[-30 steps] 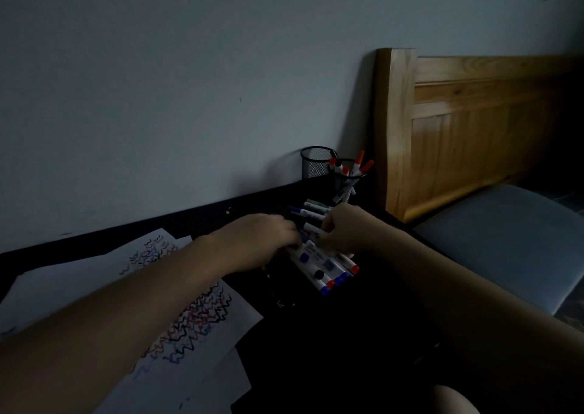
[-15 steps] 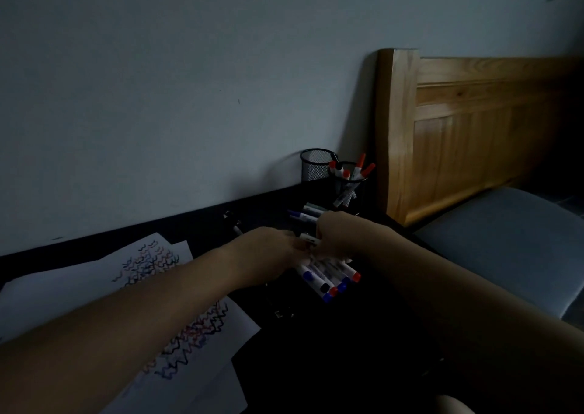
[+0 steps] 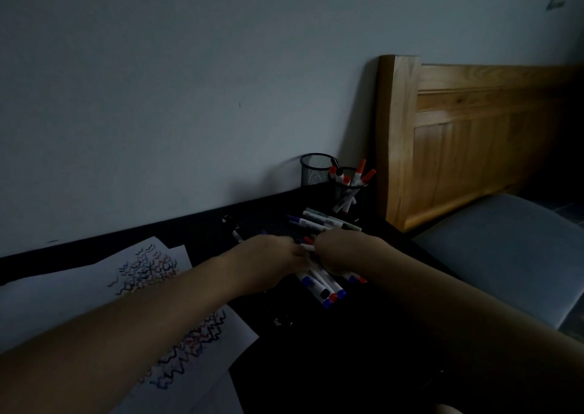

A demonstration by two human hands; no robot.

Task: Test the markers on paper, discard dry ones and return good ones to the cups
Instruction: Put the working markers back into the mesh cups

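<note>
Left hand and right hand: meeting knuckle to knuckle over a bundle of markers that is lying on the dark desk. Marker caps are sticking out below and beyond both hands. Grip of either hand: cannot tell, fingers are facing away. Two mesh cups are standing behind, near the wall; scribbled paper is lying to the left.

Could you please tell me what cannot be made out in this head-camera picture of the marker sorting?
- Head view: fingers of the left hand and right hand are turned away; their grip on the markers is hidden.
- Inside of the rear mesh cup: too dark to tell.
- Small objects on the dark desk: lost in shadow.
- Paper: cut off by the left edge, partly covered by the forearm.
</note>
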